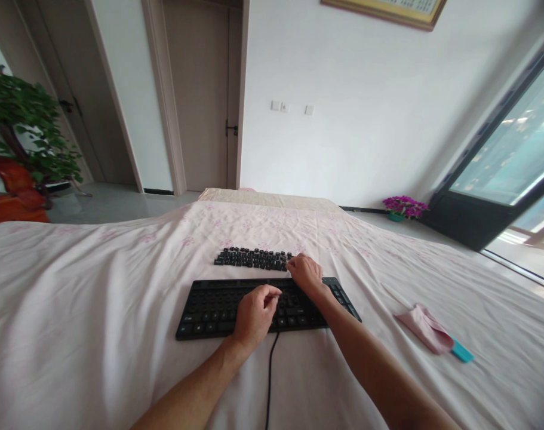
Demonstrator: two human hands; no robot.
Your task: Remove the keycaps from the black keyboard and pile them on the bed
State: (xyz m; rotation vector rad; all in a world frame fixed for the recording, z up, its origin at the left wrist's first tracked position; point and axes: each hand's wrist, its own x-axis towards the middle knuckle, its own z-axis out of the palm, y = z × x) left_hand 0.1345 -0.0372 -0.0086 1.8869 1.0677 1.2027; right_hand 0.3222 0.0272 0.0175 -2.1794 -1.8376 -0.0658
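A black keyboard (209, 307) lies on a bed covered with a pale pink flowered sheet (97, 286), its cable running toward me. Just beyond it, several loose black keycaps (249, 258) are laid out in rows. My left hand (255, 315) hovers over the middle of the keyboard, fingers curled with thumb and forefinger pinched together. My right hand (305, 273) reaches past the keyboard's far edge to the right end of the keycap rows, fingers bent down on them. What either hand holds is too small to make out.
A folded pink cloth (424, 328) with a teal object (462, 352) beside it lies on the sheet to the right. A potted green plant (25, 125) and red wooden furniture (12, 191) stand left. Doors are behind; purple flowers (405, 206) sit by a glass door.
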